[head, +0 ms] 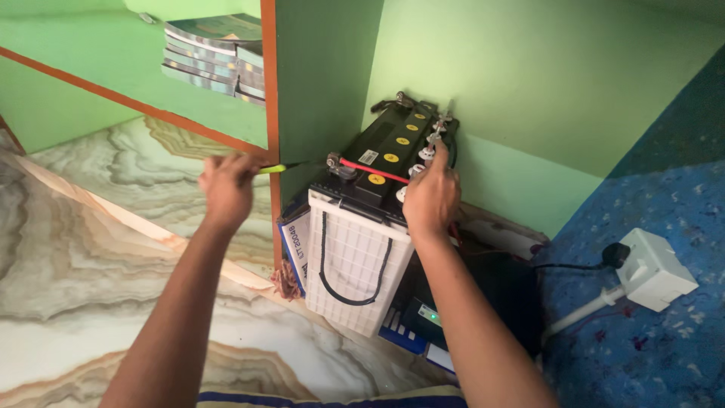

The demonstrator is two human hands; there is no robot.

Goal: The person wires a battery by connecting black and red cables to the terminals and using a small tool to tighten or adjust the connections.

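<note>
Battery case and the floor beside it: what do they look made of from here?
Battery case: looks like moulded plastic, white and ribbed on the sides under a glossy black top; a thin black cord handle hangs down its front. Floor: looks like polished marble or marble-look tile, with wavy beige and grey veins and a soft sheen. The picture cannot settle which.

glossy plastic battery (377,211), polished marble floor (91,257)

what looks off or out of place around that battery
The battery stands tilted, leaning back into the green corner rather than sitting flat. A white socket box hangs askew on the blue wall, its pipe slanted. The left hand holds a green-handled tool; the right hand rests on the battery top.
</note>
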